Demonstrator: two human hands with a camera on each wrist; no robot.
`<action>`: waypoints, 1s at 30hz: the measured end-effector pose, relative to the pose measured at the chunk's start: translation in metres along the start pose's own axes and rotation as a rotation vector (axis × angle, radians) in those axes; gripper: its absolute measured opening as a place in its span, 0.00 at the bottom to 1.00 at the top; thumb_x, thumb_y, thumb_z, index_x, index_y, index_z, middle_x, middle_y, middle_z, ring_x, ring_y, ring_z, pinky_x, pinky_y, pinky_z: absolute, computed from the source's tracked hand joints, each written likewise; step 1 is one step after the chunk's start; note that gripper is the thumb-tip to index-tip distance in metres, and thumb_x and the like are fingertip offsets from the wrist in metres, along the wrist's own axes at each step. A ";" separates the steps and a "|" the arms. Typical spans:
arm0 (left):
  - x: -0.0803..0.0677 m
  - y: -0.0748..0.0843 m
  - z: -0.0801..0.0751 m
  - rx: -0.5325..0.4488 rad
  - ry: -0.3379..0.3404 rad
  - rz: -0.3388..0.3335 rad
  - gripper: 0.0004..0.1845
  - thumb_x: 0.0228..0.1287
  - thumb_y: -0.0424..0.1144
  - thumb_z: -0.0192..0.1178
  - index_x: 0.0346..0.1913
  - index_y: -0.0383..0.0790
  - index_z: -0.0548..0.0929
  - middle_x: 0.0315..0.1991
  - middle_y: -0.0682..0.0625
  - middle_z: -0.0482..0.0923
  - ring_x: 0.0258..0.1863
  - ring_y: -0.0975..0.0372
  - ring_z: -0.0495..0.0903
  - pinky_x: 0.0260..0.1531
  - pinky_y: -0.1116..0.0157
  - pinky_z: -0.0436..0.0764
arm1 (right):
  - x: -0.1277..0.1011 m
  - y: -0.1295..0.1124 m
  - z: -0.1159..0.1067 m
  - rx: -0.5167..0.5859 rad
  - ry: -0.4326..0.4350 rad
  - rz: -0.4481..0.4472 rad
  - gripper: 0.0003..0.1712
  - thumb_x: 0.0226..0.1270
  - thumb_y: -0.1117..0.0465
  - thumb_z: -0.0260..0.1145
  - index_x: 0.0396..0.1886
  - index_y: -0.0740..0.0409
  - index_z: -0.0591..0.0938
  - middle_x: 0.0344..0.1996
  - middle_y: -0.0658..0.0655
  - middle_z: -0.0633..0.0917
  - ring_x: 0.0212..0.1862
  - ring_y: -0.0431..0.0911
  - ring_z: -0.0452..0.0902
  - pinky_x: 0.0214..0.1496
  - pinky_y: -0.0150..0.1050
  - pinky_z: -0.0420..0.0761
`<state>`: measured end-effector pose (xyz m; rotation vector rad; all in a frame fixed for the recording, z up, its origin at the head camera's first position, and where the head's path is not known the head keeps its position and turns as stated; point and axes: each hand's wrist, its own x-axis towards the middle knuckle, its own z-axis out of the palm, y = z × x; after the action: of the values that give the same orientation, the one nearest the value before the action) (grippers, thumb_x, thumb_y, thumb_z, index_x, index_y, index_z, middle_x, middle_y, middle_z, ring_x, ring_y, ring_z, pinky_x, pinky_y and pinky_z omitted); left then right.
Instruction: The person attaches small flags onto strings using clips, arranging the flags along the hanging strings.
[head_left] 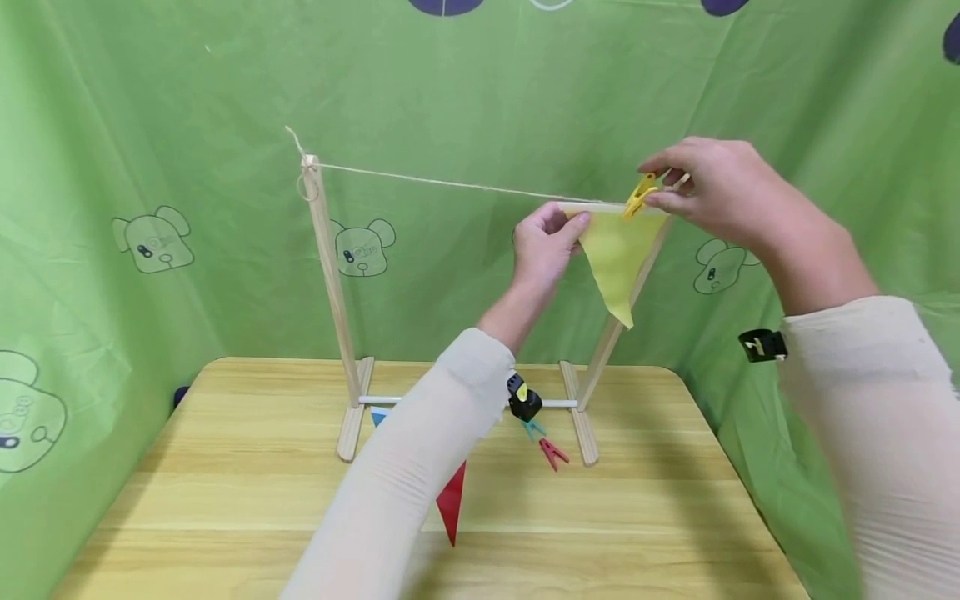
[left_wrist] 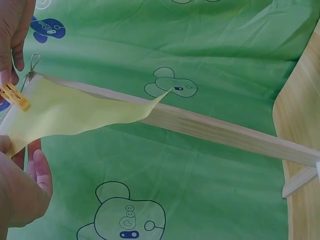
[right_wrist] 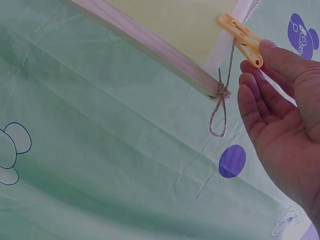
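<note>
A yellow triangular pennant [head_left: 617, 254] with a white top band hangs at the right part of a string [head_left: 450, 182]. My left hand [head_left: 542, 248] pinches the band's left end between thumb and fingers. At the right of the band, my right hand [head_left: 723, 187] holds a yellow clothespin [head_left: 640, 197] by its handle end. In the right wrist view the clothespin [right_wrist: 240, 37] has its jaws over the white band. The string's knotted loop [right_wrist: 218, 117] hangs at the post's top, close to my right fingers.
Two wooden posts, the left post [head_left: 330, 283] and right post [head_left: 600, 362], stand on the table [head_left: 225, 483], joined low by a white rod [head_left: 558, 403]. A red clothespin [head_left: 553, 454], a teal clothespin [head_left: 533, 429], a red pennant [head_left: 452, 504] and a blue piece [head_left: 379, 415] lie there, partly behind my left sleeve.
</note>
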<state>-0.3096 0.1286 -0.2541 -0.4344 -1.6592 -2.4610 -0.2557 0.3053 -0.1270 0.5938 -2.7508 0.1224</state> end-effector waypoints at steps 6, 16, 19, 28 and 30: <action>0.000 -0.003 0.000 0.008 0.004 0.006 0.07 0.68 0.30 0.68 0.43 0.29 0.84 0.27 0.55 0.77 0.26 0.66 0.75 0.29 0.72 0.78 | -0.002 -0.001 0.001 -0.010 0.027 -0.017 0.25 0.72 0.64 0.68 0.66 0.67 0.78 0.54 0.71 0.83 0.53 0.63 0.82 0.55 0.60 0.81; -0.001 -0.005 -0.003 0.006 -0.001 -0.003 0.10 0.66 0.30 0.69 0.48 0.30 0.84 0.37 0.46 0.86 0.31 0.59 0.83 0.33 0.71 0.84 | -0.012 -0.002 0.002 0.048 0.094 0.021 0.27 0.74 0.61 0.68 0.70 0.63 0.76 0.62 0.70 0.79 0.58 0.66 0.78 0.59 0.65 0.77; -0.002 -0.005 -0.007 0.019 -0.010 -0.011 0.13 0.67 0.31 0.69 0.52 0.31 0.83 0.44 0.42 0.87 0.40 0.47 0.87 0.38 0.65 0.87 | -0.017 -0.001 0.005 0.071 0.136 0.024 0.28 0.74 0.61 0.67 0.70 0.61 0.75 0.64 0.70 0.78 0.59 0.66 0.77 0.60 0.66 0.75; -0.004 -0.004 -0.020 0.044 -0.036 -0.015 0.18 0.68 0.35 0.69 0.58 0.35 0.82 0.51 0.44 0.86 0.48 0.52 0.88 0.42 0.71 0.86 | -0.031 0.002 0.018 0.117 0.285 0.013 0.29 0.72 0.62 0.69 0.71 0.58 0.76 0.68 0.64 0.78 0.61 0.65 0.75 0.64 0.66 0.73; -0.005 -0.003 -0.024 0.043 -0.048 -0.013 0.19 0.68 0.35 0.69 0.59 0.36 0.82 0.53 0.45 0.86 0.46 0.58 0.87 0.47 0.69 0.86 | -0.035 0.002 0.021 0.132 0.315 0.018 0.30 0.72 0.62 0.70 0.71 0.56 0.76 0.70 0.62 0.77 0.66 0.63 0.74 0.70 0.64 0.71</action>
<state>-0.3093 0.1076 -0.2671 -0.4817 -1.7353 -2.4380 -0.2327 0.3178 -0.1584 0.5322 -2.4558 0.3718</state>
